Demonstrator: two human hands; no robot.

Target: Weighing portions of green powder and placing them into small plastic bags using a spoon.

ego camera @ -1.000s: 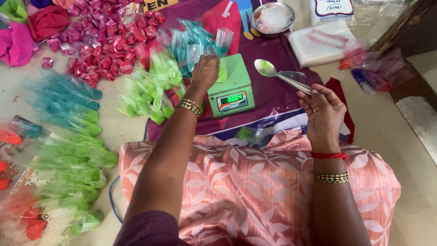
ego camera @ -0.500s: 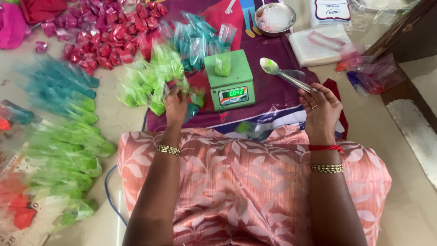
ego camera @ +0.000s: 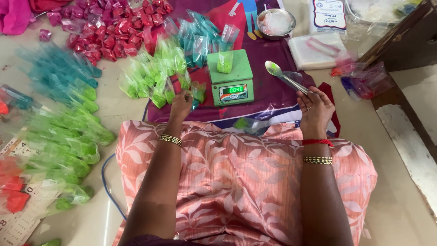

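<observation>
- A metal spoon (ego camera: 284, 77), its bowl dusted with green powder, is pinched by the handle in the right hand (ego camera: 314, 107) and held just right of a green digital scale (ego camera: 230, 77).
- One small clear packet of green powder (ego camera: 224, 62) is seen standing on the scale's platform, at the centre of the scene.
- The left hand (ego camera: 182, 104) is closed around a small packet (ego camera: 198, 92) at the near edge of a heap of green packets (ego camera: 154, 77), just left of the scale.
- Teal packets (ego camera: 200, 38) are piled beyond the scale; pink-red packets (ego camera: 109, 32) are spread at far left. Both are too many to be counted.
- More green packets (ego camera: 63, 136) and blue-green packets (ego camera: 57, 73) are strewn over the floor at near left.
- One steel bowl (ego camera: 275, 20), holding what appears to be a clear bag, is placed far right of the scale, with a stack of empty clear bags (ego camera: 318, 48) beside it.
- An open bag of green powder (ego camera: 248, 124) is seen near the lap.
</observation>
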